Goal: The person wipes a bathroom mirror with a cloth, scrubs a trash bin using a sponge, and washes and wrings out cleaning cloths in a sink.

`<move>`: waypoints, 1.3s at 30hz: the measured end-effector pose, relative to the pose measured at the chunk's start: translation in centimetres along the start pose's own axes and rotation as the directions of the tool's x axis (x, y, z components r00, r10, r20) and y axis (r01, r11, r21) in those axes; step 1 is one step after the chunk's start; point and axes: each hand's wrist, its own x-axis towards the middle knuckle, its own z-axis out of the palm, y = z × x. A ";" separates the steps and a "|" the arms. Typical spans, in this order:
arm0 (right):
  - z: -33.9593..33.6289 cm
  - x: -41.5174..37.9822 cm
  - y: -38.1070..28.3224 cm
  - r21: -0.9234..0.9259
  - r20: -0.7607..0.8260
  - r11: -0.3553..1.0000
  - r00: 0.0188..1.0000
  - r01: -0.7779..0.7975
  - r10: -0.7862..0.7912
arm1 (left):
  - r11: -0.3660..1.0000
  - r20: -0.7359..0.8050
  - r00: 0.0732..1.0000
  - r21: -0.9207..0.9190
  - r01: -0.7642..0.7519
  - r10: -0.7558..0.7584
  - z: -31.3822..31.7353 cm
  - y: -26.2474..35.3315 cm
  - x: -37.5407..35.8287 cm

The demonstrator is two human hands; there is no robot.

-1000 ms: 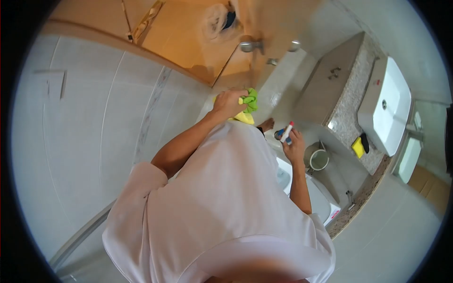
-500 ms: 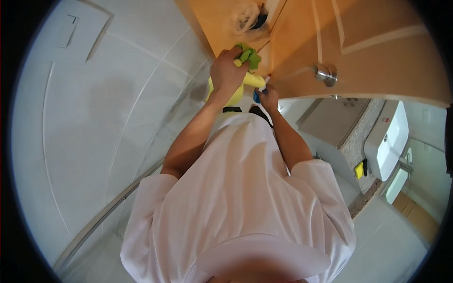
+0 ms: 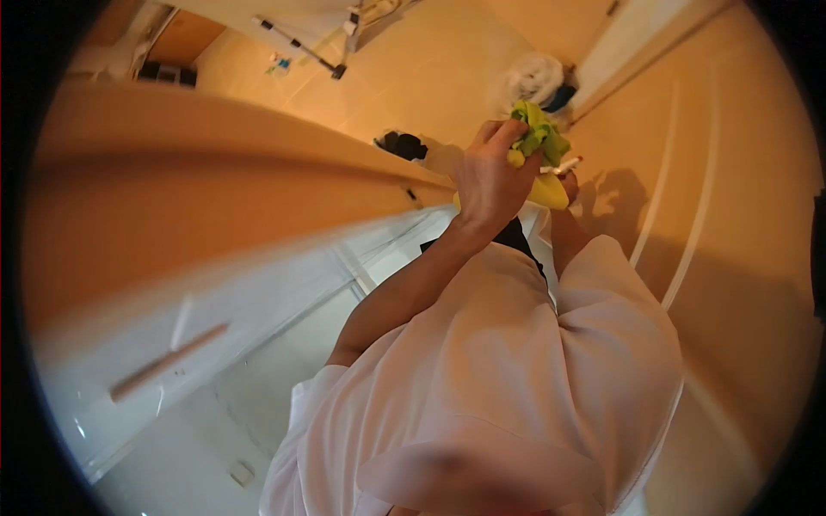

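My left hand [image 3: 495, 176] is closed around a crumpled green cloth [image 3: 540, 136], which sticks out beyond the fingertips. A soft yellow piece [image 3: 549, 191] hangs just below this hand, and a small yellow bit pokes out under its fingers. Close by on the right, my right hand [image 3: 569, 187] is partly hidden behind the yellow piece. Its fingers are wrapped round a spray bottle [image 3: 564, 167], of which the white head with a red tip shows. The bottle's body is hidden.
A wooden door edge [image 3: 258, 163] crosses the left side, with glass and pale tiles below it. Another wooden panel [image 3: 688, 189] rises on the right. Ahead on the floor [image 3: 456, 69] lie a white bundle [image 3: 533, 79], a dark object [image 3: 401, 144] and a black-and-white striped bar [image 3: 299, 45].
My body has turned and moved through the doorway; the washbasin has left the view and the floor beyond has appeared. Both hands keep hold of the cloth and spray bottle.
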 end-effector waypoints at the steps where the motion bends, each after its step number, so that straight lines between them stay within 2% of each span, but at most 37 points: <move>1: -1.5 1.5 -1.1 0.038 0.039 0.999 0.999 -0.001 0.000 | 0.999 0.014 1.000 -0.020 0.027 -0.027 0.6 0.0 1.4; 2: -3.2 3.4 -2.4 0.078 0.075 0.997 0.997 0.002 -0.007 | 0.999 -0.012 0.998 0.000 0.055 -0.055 1.1 -0.1 3.0; 4: -4.2 4.3 -4.0 0.145 0.017 0.985 0.995 0.098 -0.101 | 0.994 0.002 0.995 0.050 0.100 -0.100 0.1 0.4 3.9; 5: -2.9 6.3 -3.9 0.154 0.008 0.986 0.997 0.070 -0.072 | 0.979 0.008 0.982 0.076 0.188 -0.190 0.3 0.3 5.7; 6: -1.7 7.8 -3.7 0.163 -0.004 0.986 0.999 0.047 -0.047 | 0.973 -0.035 0.976 0.083 0.215 -0.213 0.3 -0.1 7.0; 8: -3.1 9.0 -5.8 0.107 0.057 0.991 0.995 0.075 -0.082 | 0.979 -0.103 0.979 0.084 0.186 -0.177 0.6 -1.7 7.2; 10: -3.6 10.0 -6.8 0.036 0.113 0.994 0.988 0.101 -0.104 | 0.953 -0.139 0.955 0.117 0.280 -0.263 1.2 -4.2 7.4; 12: -3.9 10.6 -7.5 0.140 0.158 0.989 0.985 0.049 -0.071 | 0.938 -0.200 0.941 0.162 0.306 -0.272 1.6 -6.8 6.4; 13: -3.6 11.3 -7.2 0.122 0.178 0.990 0.979 0.075 -0.096 | 0.915 -0.217 0.921 0.178 0.363 -0.323 1.6 -7.4 6.5; 15: -3.3 12.6 -6.3 0.236 0.258 0.966 0.952 0.101 -0.163 | 0.876 -0.256 0.879 0.173 0.450 -0.401 1.7 -9.0 6.1; 16: -3.2 13.2 -6.2 0.225 0.270 0.967 0.946 0.121 -0.181 | 0.847 -0.268 0.854 0.181 0.499 -0.446 1.7 -10.0 6.0; 18: -3.0 14.6 -6.5 -0.055 0.258 0.964 0.936 0.262 -0.240 | 0.815 -0.341 0.812 0.179 0.551 -0.473 2.0 -11.8 5.9; 19: -3.1 15.0 -7.1 0.011 0.280 0.975 0.935 0.222 -0.217 | 0.788 -0.399 0.763 0.144 0.599 -0.508 2.1 -12.5 6.0; 20: -3.4 15.5 -7.6 0.000 0.289 0.968 0.927 0.251 -0.240 | 0.757 -0.457 0.707 0.105 0.644 -0.539 2.4 -13.3 6.2; 21: -3.5 16.1 -8.4 0.008 0.321 0.972 0.920 0.236 -0.226 | 0.688 -0.466 0.630 0.060 0.724 -0.622 2.4 -13.7 7.0; 22: -3.5 16.6 -9.4 0.015 0.354 0.975 0.911 0.221 -0.212 | 0.674 -0.482 0.604 0.035 0.738 -0.635 2.8 -14.6 7.5; 24: -3.5 17.7 -11.8 0.006 0.365 0.957 0.890 0.291 -0.273 | 0.527 -0.558 0.401 -0.077 0.847 -0.726 3.9 -16.8 8.9; 26: -2.0 18.8 -13.9 0.005 0.388 0.936 0.862 0.351 -0.325 | 0.525 -0.620 0.343 -0.132 0.841 -0.705 4.7 -20.2 9.2; 28: -0.7 20.7 -15.7 0.045 0.461 0.933 0.821 0.358 -0.337 | 0.378 -0.619 0.141 -0.272 0.885 -0.773 5.1 -22.3 10.1; 29: -0.1 21.3 -16.6 0.046 0.478 0.925 0.805 0.378 -0.353 | 0.340 -0.605 0.090 -0.313 0.887 -0.791 5.1 -23.1 10.3; 32: 0.3 23.0 -21.4 0.139 0.494 0.913 0.772 0.384 -0.401 | 0.343 -0.705 0.006 -0.338 0.877 -0.709 5.9 -26.0 10.2; 33: -0.3 22.8 -23.5 0.175 0.495 0.926 0.783 0.335 -0.377 | 0.341 -0.706 -0.005 -0.349 0.873 -0.708 6.1 -27.4 10.3; 34: -0.3 23.3 -24.8 0.210 0.498 0.936 0.793 0.282 -0.350 | 0.316 -0.721 -0.067 -0.383 0.868 -0.690 6.1 -28.7 10.1; 35: 0.8 25.5 -24.4 0.171 0.498 0.904 0.757 0.392 -0.423 | 0.285 -0.726 -0.130 -0.420 0.862 -0.675 6.5 -29.8 9.7; 37: 0.9 27.7 -25.7 0.199 0.470 0.866 0.730 0.459 -0.495 | 0.291 -0.751 -0.192 -0.459 0.839 -0.632 5.7 -31.4 9.3; 38: 0.5 28.5 -26.0 0.213 0.442 0.831 0.708 0.514 -0.551 | 0.240 -0.736 -0.281 -0.515 0.823 -0.616 4.9 -32.2 9.2; 39: -0.7 28.7 -27.5 0.203 0.477 0.844 0.702 0.497 -0.528 | 0.175 -0.704 -0.367 -0.569 0.803 -0.608 3.9 -32.5 9.1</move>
